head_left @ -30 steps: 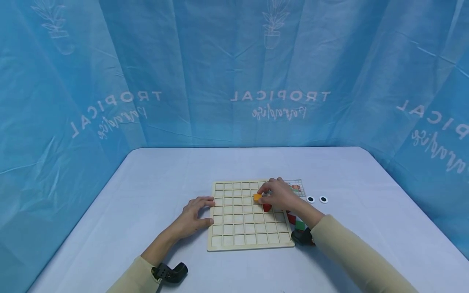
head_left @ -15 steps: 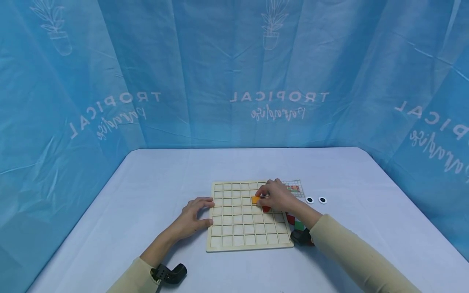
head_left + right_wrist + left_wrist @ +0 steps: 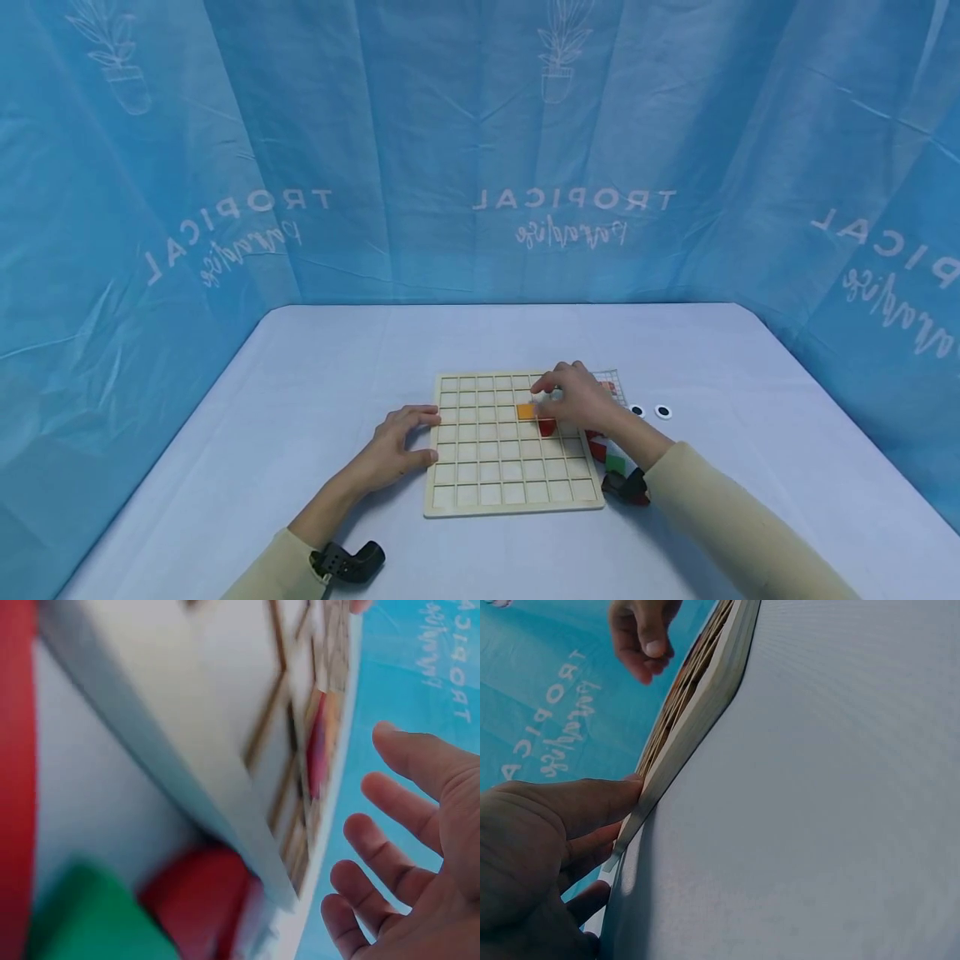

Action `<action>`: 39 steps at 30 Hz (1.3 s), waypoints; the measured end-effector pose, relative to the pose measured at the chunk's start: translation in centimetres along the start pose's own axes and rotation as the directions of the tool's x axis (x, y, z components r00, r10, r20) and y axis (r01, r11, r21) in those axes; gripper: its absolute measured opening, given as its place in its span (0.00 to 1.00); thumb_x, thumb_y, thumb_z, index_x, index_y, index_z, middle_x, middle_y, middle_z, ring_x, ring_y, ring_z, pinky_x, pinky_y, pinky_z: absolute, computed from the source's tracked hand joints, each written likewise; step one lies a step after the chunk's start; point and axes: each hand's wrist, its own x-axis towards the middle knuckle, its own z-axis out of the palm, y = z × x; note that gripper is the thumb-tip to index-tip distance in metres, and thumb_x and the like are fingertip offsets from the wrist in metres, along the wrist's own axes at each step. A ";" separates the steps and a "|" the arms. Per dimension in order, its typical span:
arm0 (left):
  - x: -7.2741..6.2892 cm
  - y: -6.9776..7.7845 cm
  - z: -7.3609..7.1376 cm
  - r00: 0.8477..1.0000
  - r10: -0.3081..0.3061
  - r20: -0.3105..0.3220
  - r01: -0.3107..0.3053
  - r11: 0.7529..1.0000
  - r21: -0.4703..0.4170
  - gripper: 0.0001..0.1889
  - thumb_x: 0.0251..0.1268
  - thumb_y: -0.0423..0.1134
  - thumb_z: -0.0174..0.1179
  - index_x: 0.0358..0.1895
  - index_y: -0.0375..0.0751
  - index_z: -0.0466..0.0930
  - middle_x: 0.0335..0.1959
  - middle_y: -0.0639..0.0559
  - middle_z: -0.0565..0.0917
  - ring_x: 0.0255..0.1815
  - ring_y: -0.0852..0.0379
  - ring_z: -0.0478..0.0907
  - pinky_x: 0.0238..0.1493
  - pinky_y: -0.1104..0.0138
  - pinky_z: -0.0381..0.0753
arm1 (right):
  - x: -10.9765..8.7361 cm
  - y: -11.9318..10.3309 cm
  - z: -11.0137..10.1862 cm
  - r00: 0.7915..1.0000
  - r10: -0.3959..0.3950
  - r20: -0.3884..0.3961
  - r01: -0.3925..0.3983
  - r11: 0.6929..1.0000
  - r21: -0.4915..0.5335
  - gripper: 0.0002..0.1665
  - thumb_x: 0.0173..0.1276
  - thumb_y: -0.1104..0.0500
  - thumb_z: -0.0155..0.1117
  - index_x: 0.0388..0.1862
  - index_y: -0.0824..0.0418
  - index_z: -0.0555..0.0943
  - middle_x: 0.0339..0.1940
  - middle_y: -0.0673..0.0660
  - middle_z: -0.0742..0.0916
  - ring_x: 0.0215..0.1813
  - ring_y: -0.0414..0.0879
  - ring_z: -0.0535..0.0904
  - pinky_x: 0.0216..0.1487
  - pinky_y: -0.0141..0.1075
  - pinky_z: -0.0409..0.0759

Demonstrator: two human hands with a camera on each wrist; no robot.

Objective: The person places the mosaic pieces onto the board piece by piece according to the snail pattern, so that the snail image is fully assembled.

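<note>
A pale wooden grid board point(image 3: 517, 507) lies on the white table. An orange square tile point(image 3: 525, 412) sits in one of its upper cells, diagonally beside a red piece point(image 3: 547, 427). My right hand point(image 3: 576, 398) hovers just right of the orange tile, holding nothing. In the right wrist view its fingers point(image 3: 365, 829) are spread and bare. My left hand point(image 3: 397, 446) touches the board's left edge, with thumb and fingertips right at the rim. The left wrist view shows the thumb point(image 3: 600, 799) against that edge. Part of the board's upper right is hidden behind my right hand.
Right of the board lie a green piece point(image 3: 615, 464) and red pieces point(image 3: 597, 451), partly under my right wrist. A printed grid card point(image 3: 617, 385) is half hidden behind the right hand. Two white discs with black centres, one nearer the edge point(image 3: 662, 412), lie beyond it.
The orange tile, pinched by my right hand before, now lies flat in its cell. The right fingers have parted from it and shifted slightly right. My left hand stays at the edge.
</note>
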 end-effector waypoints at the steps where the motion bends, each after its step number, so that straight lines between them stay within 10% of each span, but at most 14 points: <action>1: 0.0 0.0 0.0 1.000 0.002 -0.002 -0.002 1.000 -0.001 0.24 0.54 0.37 0.67 0.56 0.43 0.75 0.67 0.51 0.69 0.72 0.45 0.55 0.69 0.41 0.51 | -0.2 0.1 -0.4 1.000 0.011 -0.008 -0.011 1.000 0.007 0.15 0.58 0.50 0.68 0.45 0.51 0.84 0.41 0.51 0.81 0.45 0.48 0.69 0.40 0.37 0.70; 13: 0.0 -0.2 0.0 1.000 0.000 -0.002 0.000 1.000 0.004 0.24 0.54 0.37 0.66 0.56 0.44 0.75 0.67 0.52 0.69 0.71 0.44 0.55 0.68 0.40 0.52 | -4.0 3.4 -3.2 0.988 0.151 -0.029 -0.150 0.989 0.014 0.17 0.55 0.52 0.71 0.45 0.51 0.84 0.48 0.53 0.81 0.53 0.49 0.68 0.45 0.41 0.77; 39: 0.0 0.1 0.2 1.000 -0.029 -0.011 0.029 1.000 -0.007 0.23 0.53 0.38 0.67 0.56 0.44 0.76 0.67 0.53 0.69 0.72 0.45 0.55 0.70 0.41 0.48 | -6.7 6.6 -2.5 0.991 0.126 -0.035 -0.130 0.980 -0.153 0.16 0.49 0.50 0.76 0.39 0.47 0.86 0.44 0.52 0.81 0.49 0.49 0.66 0.40 0.39 0.70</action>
